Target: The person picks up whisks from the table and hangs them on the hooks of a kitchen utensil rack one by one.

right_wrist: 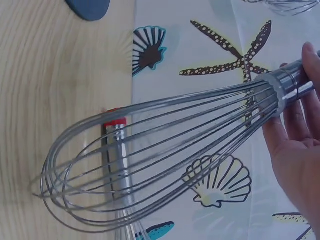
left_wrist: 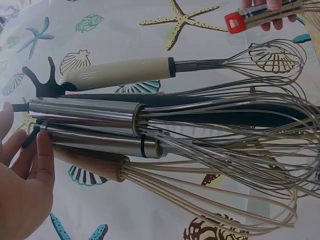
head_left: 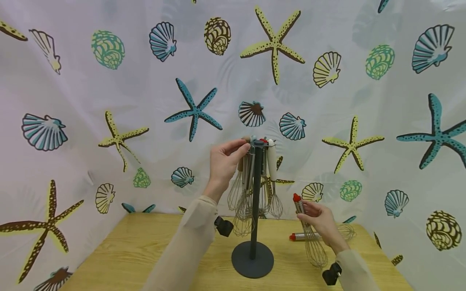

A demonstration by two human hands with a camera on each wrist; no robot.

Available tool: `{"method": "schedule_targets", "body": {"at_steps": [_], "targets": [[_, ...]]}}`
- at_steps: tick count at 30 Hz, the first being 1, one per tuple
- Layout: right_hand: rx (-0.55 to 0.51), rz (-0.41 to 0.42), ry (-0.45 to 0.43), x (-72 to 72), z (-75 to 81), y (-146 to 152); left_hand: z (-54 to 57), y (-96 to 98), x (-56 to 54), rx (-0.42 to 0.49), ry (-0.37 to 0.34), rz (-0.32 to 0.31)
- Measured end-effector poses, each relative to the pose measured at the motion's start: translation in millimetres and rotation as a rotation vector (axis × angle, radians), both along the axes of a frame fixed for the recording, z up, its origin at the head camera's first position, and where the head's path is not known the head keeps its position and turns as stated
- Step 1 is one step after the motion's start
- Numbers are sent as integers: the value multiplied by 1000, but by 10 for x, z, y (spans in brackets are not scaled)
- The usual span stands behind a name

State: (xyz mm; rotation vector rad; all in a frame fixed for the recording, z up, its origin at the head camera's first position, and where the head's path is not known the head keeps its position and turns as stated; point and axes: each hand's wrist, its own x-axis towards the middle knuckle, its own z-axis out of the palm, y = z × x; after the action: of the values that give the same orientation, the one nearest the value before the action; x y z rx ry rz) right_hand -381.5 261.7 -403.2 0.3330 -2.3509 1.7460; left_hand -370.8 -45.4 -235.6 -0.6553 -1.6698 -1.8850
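My left hand is raised to the top of a dark whisk stand, its fingertips pinching the hanging end of a steel-handled whisk at a hook. Beside that whisk hang another steel-handled whisk, a wooden-handled whisk and a cream-handled whisk. My right hand grips a steel whisk with a red end by its handle, wires pointing down above the table. Below it another red-ended whisk lies on the table. The hanging wire loops overlap, so some whisks are partly hidden.
The stand's round base rests on a light wooden table. A white curtain printed with shells and starfish rises behind the table and along its sides.
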Motion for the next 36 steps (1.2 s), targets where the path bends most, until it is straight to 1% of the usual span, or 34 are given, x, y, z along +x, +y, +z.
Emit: {"method": "schedule_targets", "body": {"at_steps": [4,10,15,19,24,27,33,36], "targets": [[-67,-8,13,8,70,-49,-15,10,-10,-2,2,13],[-238,51,25,39,164,-111,-35,20,-9,5,4,19],[-329,94,58,43,181,-117,-39,30,-14,18,-2,23],[-346,89,63,54,214,-125,-34,29,-18,27,-4,24],[-332,33,37,69,282,-155,-38,36,-24,34,-6,25],[-353,13,34,79,338,-192,-39,48,-27,34,-7,30],[-366,6,73,101,460,-312,-38,60,-34,40,1,39],[-359,-13,78,112,532,-385,-36,60,-38,38,-3,43]]}}
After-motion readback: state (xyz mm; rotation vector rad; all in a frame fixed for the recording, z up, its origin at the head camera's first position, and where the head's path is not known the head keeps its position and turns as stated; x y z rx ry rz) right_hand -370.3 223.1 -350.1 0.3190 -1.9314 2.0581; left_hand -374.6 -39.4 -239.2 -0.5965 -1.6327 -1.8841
